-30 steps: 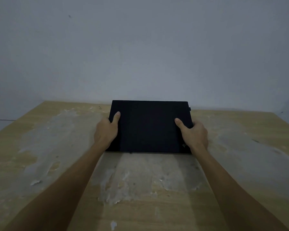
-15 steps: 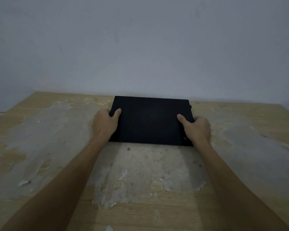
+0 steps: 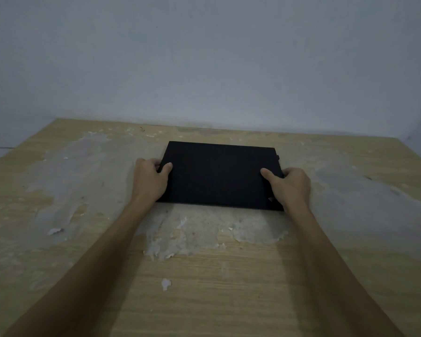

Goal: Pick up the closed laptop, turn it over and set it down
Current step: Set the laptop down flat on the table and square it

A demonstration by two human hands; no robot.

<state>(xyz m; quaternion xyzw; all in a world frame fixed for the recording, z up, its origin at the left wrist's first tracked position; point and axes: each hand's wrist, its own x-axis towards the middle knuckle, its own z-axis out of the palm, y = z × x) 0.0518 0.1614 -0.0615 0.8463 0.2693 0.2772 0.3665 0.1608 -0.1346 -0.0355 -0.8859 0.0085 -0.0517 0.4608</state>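
A closed black laptop (image 3: pixel 219 175) lies low and nearly flat over the far middle of the wooden table (image 3: pixel 204 288). My left hand (image 3: pixel 150 181) grips its left edge, thumb on top and fingers curled under. My right hand (image 3: pixel 291 187) grips the right edge the same way, covering the near right corner. Whether the laptop's underside touches the table I cannot tell. A small tab sticks out at its far right corner.
The table's surface is worn, with grey peeled patches and white flakes (image 3: pixel 165 283). A plain pale wall (image 3: pixel 204 69) rises right behind the table's far edge, close to the laptop. The table's left edge runs diagonally at far left.
The laptop has come down from a raised tilt toward me to nearly flat on the table. Both hands have kept their hold on its sides and gone down with it.
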